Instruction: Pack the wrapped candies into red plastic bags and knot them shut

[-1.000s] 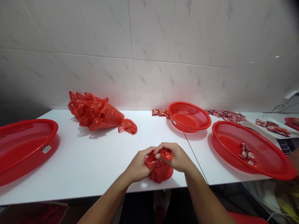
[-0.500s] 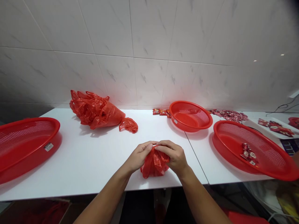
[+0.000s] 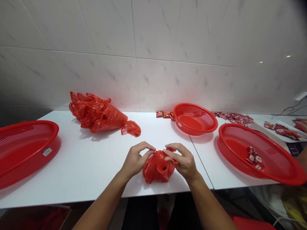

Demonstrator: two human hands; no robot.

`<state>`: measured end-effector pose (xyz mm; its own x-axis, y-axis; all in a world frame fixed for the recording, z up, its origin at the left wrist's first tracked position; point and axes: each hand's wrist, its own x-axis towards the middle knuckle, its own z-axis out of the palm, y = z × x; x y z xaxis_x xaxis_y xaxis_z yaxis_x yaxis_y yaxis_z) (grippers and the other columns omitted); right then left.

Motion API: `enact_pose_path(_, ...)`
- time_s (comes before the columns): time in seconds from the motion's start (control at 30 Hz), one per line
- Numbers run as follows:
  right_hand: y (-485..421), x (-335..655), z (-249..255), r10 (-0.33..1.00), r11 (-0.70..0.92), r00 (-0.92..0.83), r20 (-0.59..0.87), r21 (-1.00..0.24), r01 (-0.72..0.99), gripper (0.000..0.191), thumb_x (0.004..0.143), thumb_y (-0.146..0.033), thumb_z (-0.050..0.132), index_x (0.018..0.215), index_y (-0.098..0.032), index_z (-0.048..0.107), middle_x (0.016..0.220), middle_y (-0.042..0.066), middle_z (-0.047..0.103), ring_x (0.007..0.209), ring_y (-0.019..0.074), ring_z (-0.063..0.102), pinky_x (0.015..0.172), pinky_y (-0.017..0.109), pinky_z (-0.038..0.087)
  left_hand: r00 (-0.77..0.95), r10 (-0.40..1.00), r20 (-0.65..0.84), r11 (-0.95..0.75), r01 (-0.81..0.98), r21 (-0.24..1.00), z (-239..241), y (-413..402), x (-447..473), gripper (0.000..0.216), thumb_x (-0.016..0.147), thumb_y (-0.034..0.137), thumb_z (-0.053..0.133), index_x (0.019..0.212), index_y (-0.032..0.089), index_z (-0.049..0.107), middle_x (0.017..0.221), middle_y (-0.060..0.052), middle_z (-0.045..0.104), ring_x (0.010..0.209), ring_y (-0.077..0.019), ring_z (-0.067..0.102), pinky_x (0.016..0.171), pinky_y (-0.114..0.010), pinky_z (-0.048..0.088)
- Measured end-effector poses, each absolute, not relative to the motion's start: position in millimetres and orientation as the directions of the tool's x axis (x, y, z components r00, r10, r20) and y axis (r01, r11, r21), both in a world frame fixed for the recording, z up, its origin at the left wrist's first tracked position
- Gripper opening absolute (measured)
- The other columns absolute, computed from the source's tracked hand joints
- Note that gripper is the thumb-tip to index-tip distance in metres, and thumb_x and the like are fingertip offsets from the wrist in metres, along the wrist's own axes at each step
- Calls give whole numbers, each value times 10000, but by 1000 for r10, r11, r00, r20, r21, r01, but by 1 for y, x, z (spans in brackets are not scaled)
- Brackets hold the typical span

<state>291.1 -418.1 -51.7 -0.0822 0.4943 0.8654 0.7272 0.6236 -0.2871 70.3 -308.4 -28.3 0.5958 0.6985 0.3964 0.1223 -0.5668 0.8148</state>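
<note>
Red bag [image 3: 155, 174] is lower centre of the frame, top mostly bunched up – left hand [image 3: 134, 158] pinching one side, right hand [image 3: 185, 161] gripping the other. Doesn't look fully closed yet, I'd say – more bags [image 3: 105, 116] left of centre.

The crinkled bag [image 3: 155, 174] looks thin, glossy plastic, the tabletop [image 3: 96, 166] smooth.

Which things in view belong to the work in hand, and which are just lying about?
In the work: small bag; left hand and right hand, both at its top.

Seemingly just lying about, as neither hand touches them: bag bundle; crumpled bag; left basket; middle basket; loose packets; right basket and basket packets.
</note>
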Motion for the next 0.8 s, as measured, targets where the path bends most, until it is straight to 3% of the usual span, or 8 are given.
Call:
enact_pose_path(0.13,-438,317,-77,549,442,30,836,-320,838,100,1015,-196,681,1017,-242,770,1123,98,759,1010,269,672,874,465,569,533,660,529,-744,369,556,-42,-292,36,170,1002,239,600,925,233,752,911,-26,758,896,-208,693,855,-348,524)
enact_pose_path(0.23,-455,329,-107,693,310,140,708,-468,828,244,1044,-239,621,811,-230,693,970,76,741,885,238,661,760,396,545,517,683,515,-730,506,460,-60,-283,12,180,981,237,584,870,231,725,857,-16,747,851,-219,688,899,-391,511)
enact_pose_path(0.4,-464,324,-122,860,181,317,398,-822,541,464,1098,-410,514,697,-210,633,1115,121,728,921,224,706,698,335,542,461,844,274,-511,537,671,-76,-292,10,215,1010,364,563,964,237,730,1000,-41,773,895,-236,722,749,-349,569)
enact_pose_path(0.47,-458,317,-115,902,166,309,302,-902,398,494,1093,-492,506,727,-202,670,1277,140,702,1051,254,710,706,328,559,454,855,250,-463,452,762,-78,-302,20,311,1006,439,605,1229,243,699,1261,-81,747,1132,-267,722,890,-382,607)
enact_pose_path(0.57,-440,298,-109,955,83,252,158,-955,285,454,1084,-571,484,1046,-208,755,1358,139,684,1054,258,719,766,363,597,577,774,262,-514,330,792,-87,-317,40,928,873,469,808,1652,275,343,1689,-146,430,1535,-342,462,1241,-533,431)
enact_pose_path(0.67,-421,269,-108,972,38,199,122,-924,380,447,1086,-551,479,1277,-220,711,1318,124,706,1160,272,695,1053,471,541,727,651,218,-600,318,734,-107,-330,62,1298,680,361,954,1716,291,177,1783,-161,227,1626,-400,282,1308,-628,301)
enact_pose_path(0.73,-413,250,-105,982,88,106,154,-881,465,403,1094,-499,462,1182,-225,744,1326,111,693,1232,271,658,1123,465,487,751,618,232,-650,323,688,-120,-336,72,1135,692,236,901,1667,285,323,1731,-153,355,1586,-386,368,1296,-628,327)
enact_pose_path(0.8,-408,239,-96,986,150,-15,166,-847,509,341,1083,-439,488,1045,-230,755,1242,82,716,1149,248,675,1050,412,511,706,648,284,-662,338,669,-129,-339,75,828,764,166,789,1537,268,510,1564,-135,568,1440,-335,551,1222,-573,448)
